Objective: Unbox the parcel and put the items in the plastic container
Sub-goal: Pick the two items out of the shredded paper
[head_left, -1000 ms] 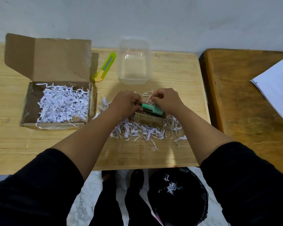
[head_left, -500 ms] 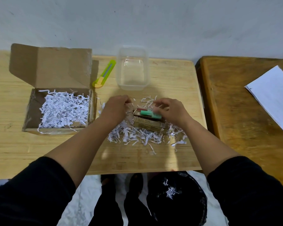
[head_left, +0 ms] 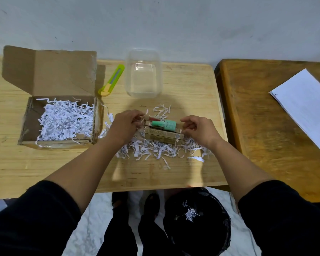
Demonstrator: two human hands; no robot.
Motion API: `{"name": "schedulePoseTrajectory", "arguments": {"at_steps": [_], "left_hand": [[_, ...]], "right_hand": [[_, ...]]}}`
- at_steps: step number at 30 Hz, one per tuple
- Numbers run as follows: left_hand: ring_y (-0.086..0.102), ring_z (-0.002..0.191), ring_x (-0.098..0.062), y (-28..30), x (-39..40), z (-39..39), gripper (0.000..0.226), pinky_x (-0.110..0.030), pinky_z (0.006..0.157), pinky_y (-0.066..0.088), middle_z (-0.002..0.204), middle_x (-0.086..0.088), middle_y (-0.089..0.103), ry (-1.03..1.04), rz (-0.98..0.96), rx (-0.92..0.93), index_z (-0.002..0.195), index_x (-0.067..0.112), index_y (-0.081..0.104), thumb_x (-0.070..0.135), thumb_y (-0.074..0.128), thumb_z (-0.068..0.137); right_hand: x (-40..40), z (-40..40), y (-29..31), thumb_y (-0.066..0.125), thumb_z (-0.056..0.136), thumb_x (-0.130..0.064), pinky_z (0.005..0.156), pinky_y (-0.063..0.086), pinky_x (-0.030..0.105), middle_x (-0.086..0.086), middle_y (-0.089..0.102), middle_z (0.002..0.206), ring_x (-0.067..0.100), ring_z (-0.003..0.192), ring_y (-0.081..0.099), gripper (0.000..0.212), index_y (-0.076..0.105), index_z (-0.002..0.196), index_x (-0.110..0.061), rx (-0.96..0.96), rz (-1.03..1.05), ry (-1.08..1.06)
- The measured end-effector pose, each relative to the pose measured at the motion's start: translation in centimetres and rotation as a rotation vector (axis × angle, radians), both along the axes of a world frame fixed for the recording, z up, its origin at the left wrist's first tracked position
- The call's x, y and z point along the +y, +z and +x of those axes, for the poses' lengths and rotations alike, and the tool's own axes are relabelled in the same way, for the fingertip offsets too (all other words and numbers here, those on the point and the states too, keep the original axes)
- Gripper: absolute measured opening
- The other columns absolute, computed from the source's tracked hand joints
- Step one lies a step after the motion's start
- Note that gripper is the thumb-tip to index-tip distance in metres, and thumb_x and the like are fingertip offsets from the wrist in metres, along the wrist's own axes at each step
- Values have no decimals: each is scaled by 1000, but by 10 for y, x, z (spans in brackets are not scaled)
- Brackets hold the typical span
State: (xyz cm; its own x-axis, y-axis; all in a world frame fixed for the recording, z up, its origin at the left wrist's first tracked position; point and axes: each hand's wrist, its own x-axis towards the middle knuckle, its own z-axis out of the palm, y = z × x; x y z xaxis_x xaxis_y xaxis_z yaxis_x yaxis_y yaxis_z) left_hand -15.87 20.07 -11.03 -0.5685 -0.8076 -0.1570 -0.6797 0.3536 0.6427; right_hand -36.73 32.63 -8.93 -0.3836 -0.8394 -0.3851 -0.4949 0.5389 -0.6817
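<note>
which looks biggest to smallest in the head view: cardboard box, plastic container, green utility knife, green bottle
1. cardboard box, flap open
2. plastic container
3. and 4. green utility knife and green bottle: too alike to rank, and the bottle lies nearer the camera.

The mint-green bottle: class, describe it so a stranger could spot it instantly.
Start at the clear plastic container at the back of the light wooden table. In front of it, between the two hands, brown boxes lie on shredded paper. The mint-green bottle lies on top, the only green item there.
</note>
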Motion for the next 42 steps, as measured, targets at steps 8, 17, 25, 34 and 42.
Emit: {"name": "schedulePoseTrajectory", "arguments": {"at_steps": [8,17,25,34,42], "left_hand": [[58,94,-19,10,25,10,37,-22,80,38,104,-9,65,-159,-83,96,100,13,70,26,80,67],[63,91,-27,3,35,11,34,-33,87,50,103,-15,67,-87,-74,96,108,10,67,13,74,75],[57,90,-21,4,33,13,34,-27,76,42,99,-10,62,-115,-36,60,101,10,64,23,76,72],[48,121,-30,0,13,-6,44,-33,102,35,133,-14,53,-40,23,-109,137,18,45,16,50,93],[53,111,-25,5,14,-4,54,-27,92,39,125,-12,57,25,33,41,132,22,50,12,65,82]], "right_hand": [[15,26,-2,78,69,-37,65,40,16,-4,50,99,8,76,48,55,59,118,-21,224,-197,164],[33,35,-12,66,74,-3,72,39,24,2,45,94,14,75,46,72,40,136,-27,201,-88,162],[13,31,-1,65,83,-29,72,47,25,3,55,98,12,77,51,44,55,125,-19,187,-217,-29],[-21,25,-5,70,80,-32,77,45,25,6,67,112,18,95,61,45,62,121,-14,266,-37,159],[-12,25,7,71,79,-23,77,48,30,5,64,107,16,92,57,35,65,113,-16,298,-178,207]]}}
